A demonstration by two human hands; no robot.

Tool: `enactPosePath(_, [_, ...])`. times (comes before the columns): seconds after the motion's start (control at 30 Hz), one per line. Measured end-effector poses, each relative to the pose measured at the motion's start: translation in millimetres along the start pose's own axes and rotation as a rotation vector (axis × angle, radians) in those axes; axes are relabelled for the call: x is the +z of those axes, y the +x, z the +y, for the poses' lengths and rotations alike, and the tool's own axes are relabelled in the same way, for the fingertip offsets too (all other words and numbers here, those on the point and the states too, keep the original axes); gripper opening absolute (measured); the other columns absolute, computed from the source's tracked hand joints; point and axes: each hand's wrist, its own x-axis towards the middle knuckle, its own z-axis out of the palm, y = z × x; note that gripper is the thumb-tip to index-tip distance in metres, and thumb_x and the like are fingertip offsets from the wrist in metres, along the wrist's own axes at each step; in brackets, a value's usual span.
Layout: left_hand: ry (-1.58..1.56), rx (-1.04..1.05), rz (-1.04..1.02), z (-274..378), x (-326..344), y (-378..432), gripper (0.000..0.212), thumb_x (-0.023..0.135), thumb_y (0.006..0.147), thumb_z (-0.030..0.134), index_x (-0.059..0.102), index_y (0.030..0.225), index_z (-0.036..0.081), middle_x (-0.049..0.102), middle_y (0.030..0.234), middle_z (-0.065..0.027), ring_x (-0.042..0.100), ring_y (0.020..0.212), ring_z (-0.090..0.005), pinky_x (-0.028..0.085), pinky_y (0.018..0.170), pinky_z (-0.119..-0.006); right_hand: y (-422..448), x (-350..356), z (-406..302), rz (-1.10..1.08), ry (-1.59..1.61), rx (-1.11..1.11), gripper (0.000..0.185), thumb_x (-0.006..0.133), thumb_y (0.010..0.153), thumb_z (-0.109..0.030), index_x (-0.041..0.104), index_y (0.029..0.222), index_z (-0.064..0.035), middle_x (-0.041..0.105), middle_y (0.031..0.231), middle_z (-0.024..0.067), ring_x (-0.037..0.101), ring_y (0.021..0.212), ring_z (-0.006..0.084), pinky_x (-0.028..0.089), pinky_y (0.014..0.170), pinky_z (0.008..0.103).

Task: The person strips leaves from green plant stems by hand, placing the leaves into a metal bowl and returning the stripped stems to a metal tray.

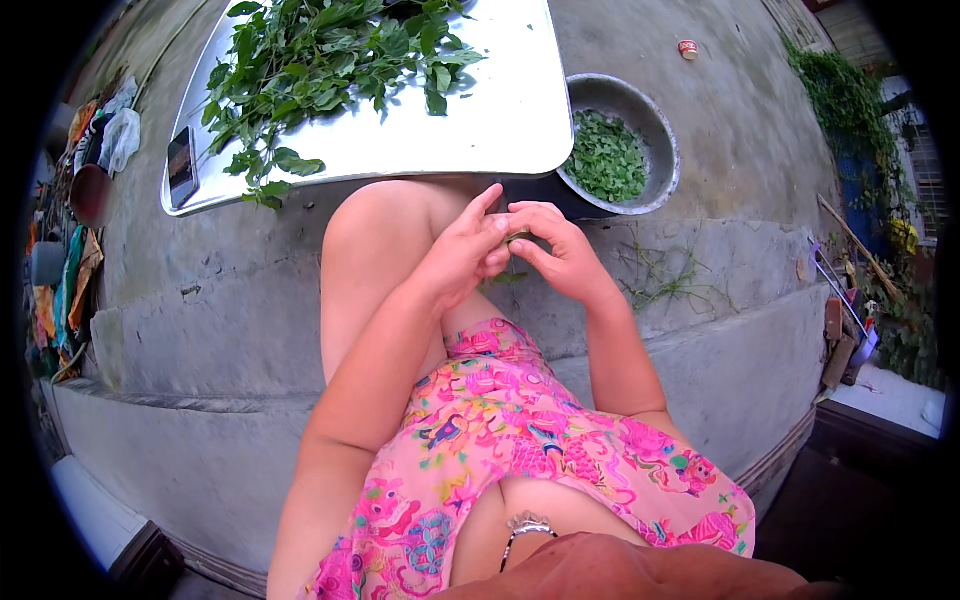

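My left hand (472, 244) and my right hand (551, 244) meet above my lap, fingertips close together. Between them is a small piece of green leafy stem (516, 237), mostly hidden by the fingers; a leaf (510, 277) hangs just below. Beyond my knee, a heap of leafy green stems (322, 67) lies on a shiny metal table (517, 142), some drooping over its near edge. Right of the table, a round metal basin (664, 150) holds many loose green leaves (609, 157).
A smartphone (181, 166) lies at the table's left corner. Bare green stems (675, 281) are scattered on the concrete step right of my hands. A red and white paper cup (688, 50) is on the ground farther off. Bags and cloths (120, 139) sit at the far left.
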Motion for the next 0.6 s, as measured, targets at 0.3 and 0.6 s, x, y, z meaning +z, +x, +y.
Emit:
enactPosePath(0.3, [0.379,-0.041,0.096,-8,-9,6,0.023,0.061,0.098,0.032,0.057,0.106,0.011,0.049,0.080,0.0062,0.039,0.068,-0.0031,0.032,0.058,-0.020,1,3,-13,0.107,-0.264,0.065,0.015,0.065,0.085,-0.005,0.064,0.100,-0.0030,0.065,0.101,0.0132,0.062,0.094,0.0302,0.049,0.084,0.0374])
enactPosePath(0.6, [0.364,0.080,0.178,-7,-4,6,0.014,0.061,0.097,0.026,0.063,0.097,0.013,0.052,0.079,0.0075,0.039,0.068,-0.0014,0.031,0.059,-0.018,-10,0,2,0.173,0.613,0.519,0.030,0.056,0.100,-0.024,0.060,0.118,-0.0007,0.067,0.101,0.0058,0.061,0.089,0.0102,0.048,0.071,0.0245])
